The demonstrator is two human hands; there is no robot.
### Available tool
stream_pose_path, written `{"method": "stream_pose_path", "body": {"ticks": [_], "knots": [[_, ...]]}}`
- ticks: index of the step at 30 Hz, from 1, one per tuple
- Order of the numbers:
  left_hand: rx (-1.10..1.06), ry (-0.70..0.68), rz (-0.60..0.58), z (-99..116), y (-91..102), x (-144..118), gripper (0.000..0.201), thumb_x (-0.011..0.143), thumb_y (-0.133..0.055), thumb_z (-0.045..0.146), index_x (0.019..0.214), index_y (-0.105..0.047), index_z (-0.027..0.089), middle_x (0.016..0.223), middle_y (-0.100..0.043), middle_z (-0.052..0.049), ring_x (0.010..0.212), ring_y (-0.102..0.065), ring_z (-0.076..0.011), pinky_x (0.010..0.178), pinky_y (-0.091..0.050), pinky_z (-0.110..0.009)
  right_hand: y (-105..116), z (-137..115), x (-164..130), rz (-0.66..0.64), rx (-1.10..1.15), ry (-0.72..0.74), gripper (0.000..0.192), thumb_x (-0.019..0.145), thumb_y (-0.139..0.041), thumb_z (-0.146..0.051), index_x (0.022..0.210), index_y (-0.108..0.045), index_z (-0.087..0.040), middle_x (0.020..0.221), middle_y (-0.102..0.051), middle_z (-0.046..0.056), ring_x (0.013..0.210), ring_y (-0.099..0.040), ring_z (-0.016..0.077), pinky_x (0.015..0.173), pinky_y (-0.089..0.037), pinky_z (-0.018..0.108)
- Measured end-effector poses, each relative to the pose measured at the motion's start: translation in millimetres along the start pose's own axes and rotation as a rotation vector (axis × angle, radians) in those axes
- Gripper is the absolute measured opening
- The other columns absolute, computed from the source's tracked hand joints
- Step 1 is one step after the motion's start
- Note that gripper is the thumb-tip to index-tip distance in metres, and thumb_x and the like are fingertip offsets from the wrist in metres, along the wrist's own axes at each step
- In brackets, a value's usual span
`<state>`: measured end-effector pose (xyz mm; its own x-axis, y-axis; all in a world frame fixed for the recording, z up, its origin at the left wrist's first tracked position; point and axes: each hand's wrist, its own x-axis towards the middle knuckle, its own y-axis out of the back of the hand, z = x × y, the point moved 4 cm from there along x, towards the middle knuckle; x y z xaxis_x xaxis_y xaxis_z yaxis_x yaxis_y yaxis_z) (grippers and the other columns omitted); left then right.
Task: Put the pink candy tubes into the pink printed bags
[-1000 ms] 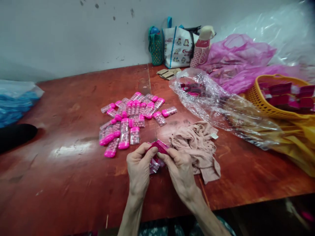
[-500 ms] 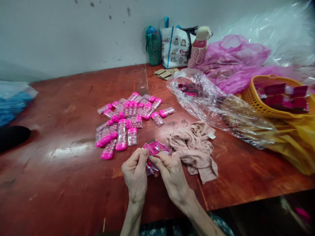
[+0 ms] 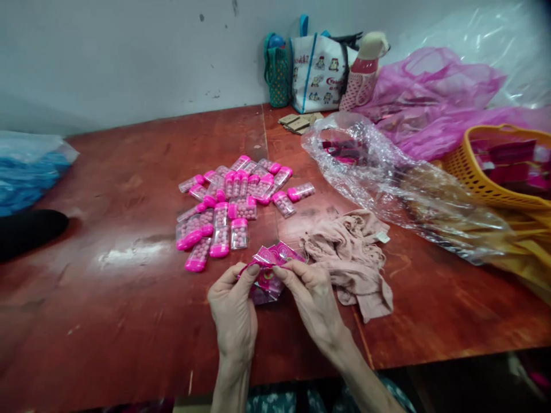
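Thumbs and fingers of my left hand (image 3: pixel 235 312) and my right hand (image 3: pixel 317 304) pinch a small pink printed plastic sleeve (image 3: pixel 266 266) between them, low over the table. Under and behind it lies a little pile of similar shiny pink sleeves (image 3: pixel 279 252), partly hidden by my fingers. Just beyond my left hand is a heap of clear containers (image 3: pixel 220 229) with pink caps, filled with small pink balls. A crumpled beige cloth (image 3: pixel 353 246) lies close to my right hand.
Clear plastic bag (image 3: pixel 387 166) with dark pink pieces lies at right, beside a yellow basket (image 3: pixel 482 178). Pink mesh bags (image 3: pixel 430 86), a white tote (image 3: pixel 321 74) and two bottles stand along the wall. On the left are a blue-filled bag (image 3: pixel 34 172) and a black object (image 3: pixel 34 235).
My hands have spread slightly apart, and the pinched sleeve now shows stretched between the fingertips. The camera view has shifted a little; the containers and cloth lie as before.
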<state>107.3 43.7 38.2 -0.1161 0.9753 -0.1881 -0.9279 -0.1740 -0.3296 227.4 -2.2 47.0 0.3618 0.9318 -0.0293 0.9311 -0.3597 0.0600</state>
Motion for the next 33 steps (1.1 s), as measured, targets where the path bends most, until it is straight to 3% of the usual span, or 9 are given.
{"method": "stream_pose_path", "body": {"ticks": [5, 10, 16, 20, 26, 29, 33], "knots": [[0.077, -0.096, 0.052, 6, 2.8, -5, 0.027, 0.059, -0.077, 0.013, 0.084, -0.068, 0.019, 0.069, -0.070, 0.004, 0.060, -0.063, -0.0089, 0.059, -0.050, -0.018, -1, 2, 0, -0.034, -0.074, 0.017, 0.031, 0.090, -0.048, -0.031, 0.063, -0.058, -0.017, 0.056, -0.039, -0.005, 0.054, -0.034, 0.0104, 0.051, -0.025, 0.024], [0.241, -0.312, 0.112, 15, 5.7, -11, 0.017, 0.059, -0.077, 0.010, 0.070, -0.065, 0.016, 0.063, -0.065, 0.005, 0.056, -0.059, -0.0074, 0.054, -0.048, -0.015, -1, 1, 3, -0.061, -0.105, 0.026, 0.029, 0.090, -0.048, -0.027, 0.066, -0.059, -0.016, 0.059, -0.046, -0.004, 0.058, -0.040, 0.0114, 0.055, -0.028, 0.024], [0.258, -0.226, 0.008, 11, 18.5, -2, 0.013, 0.064, -0.075, 0.014, 0.074, -0.068, 0.018, 0.068, -0.067, 0.005, 0.061, -0.060, -0.0081, 0.060, -0.048, -0.016, -1, -1, 4, -0.090, -0.086, 0.030, 0.020, 0.087, -0.054, -0.022, 0.071, -0.064, -0.016, 0.066, -0.058, -0.002, 0.062, -0.049, 0.0124, 0.061, -0.033, 0.024], [0.176, -0.133, -0.052, 10, 22.7, 2, 0.005, 0.068, -0.072, 0.018, 0.072, -0.069, 0.017, 0.071, -0.067, 0.002, 0.068, -0.060, -0.0095, 0.066, -0.048, -0.018, -1, 2, 5, -0.086, 0.000, -0.034, 0.008, 0.082, -0.061, -0.021, 0.084, -0.066, -0.016, 0.075, -0.064, 0.000, 0.069, -0.055, 0.0144, 0.064, -0.038, 0.024], [0.045, -0.090, -0.110, 8, 16.5, 1, 0.010, 0.072, -0.069, 0.024, 0.069, -0.067, 0.015, 0.082, -0.069, -0.003, 0.077, -0.061, -0.0155, 0.073, -0.049, -0.026, -3, 6, 4, -0.157, 0.177, -0.108, 0.021, 0.081, -0.062, -0.032, 0.068, -0.062, -0.016, 0.060, -0.050, -0.004, 0.058, -0.043, 0.0102, 0.055, -0.033, 0.021], [0.173, -0.209, -0.078, 9, 19.0, -1, 0.009, 0.079, -0.063, 0.024, 0.077, -0.068, 0.017, 0.080, -0.068, -0.002, 0.074, -0.061, -0.0143, 0.069, -0.049, -0.024, -4, 9, 4, -0.175, 0.223, -0.122, 0.031, 0.086, -0.054, -0.039, 0.066, -0.058, -0.016, 0.059, -0.044, -0.004, 0.055, -0.038, 0.0091, 0.052, -0.030, 0.021], [0.452, -0.442, -0.052, 18, 17.9, -4, 0.008, 0.078, -0.063, 0.017, 0.072, -0.068, 0.018, 0.079, -0.066, 0.000, 0.076, -0.060, -0.0140, 0.070, -0.048, -0.024, -6, 16, 6, -0.147, 0.242, -0.140, 0.027, 0.086, -0.053, -0.039, 0.075, -0.060, -0.015, 0.064, -0.049, -0.002, 0.059, -0.041, 0.0101, 0.054, -0.032, 0.022]]}}
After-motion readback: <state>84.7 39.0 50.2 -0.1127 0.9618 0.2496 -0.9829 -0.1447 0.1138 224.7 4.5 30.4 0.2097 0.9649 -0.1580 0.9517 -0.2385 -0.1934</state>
